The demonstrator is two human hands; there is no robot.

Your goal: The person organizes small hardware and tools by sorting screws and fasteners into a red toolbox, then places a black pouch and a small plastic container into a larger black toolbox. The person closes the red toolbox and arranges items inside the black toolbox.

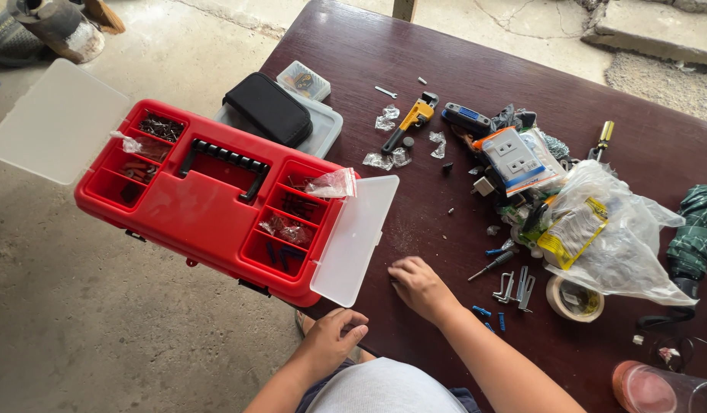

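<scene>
The right hand lies knuckles-up on the dark tabletop, fingers curled together and pressed down near the corner of the toolbox's clear lid flap. It may be pinching something small against the wood, but from here I cannot tell. The left hand is loosely curled with nothing in it, at the tabletop's near edge just below the red toolbox.

That toolbox is the worry. It sits at the left edge with much of its body out over the concrete floor, both compartment lids thrown open. A nudge from either hand could, I'd judge, tip it and spill the screws and plugs from its open trays. A small clear bag resting on the trays would go too.

Loose bits lie near the right hand: blue wall plugs, metal hooks and a small screwdriver. A sweeping sleeve could roll them off.

Farther out, a white socket in a blue-edged card pack lies in the clutter, and a yellow-labelled packet shows through a crumpled clear plastic bag. A tape roll sits beside it. Behind the toolbox are a black pouch on a clear case, a small square box and a yellow pipe wrench. A pinkish jar stands at the near right edge.
</scene>
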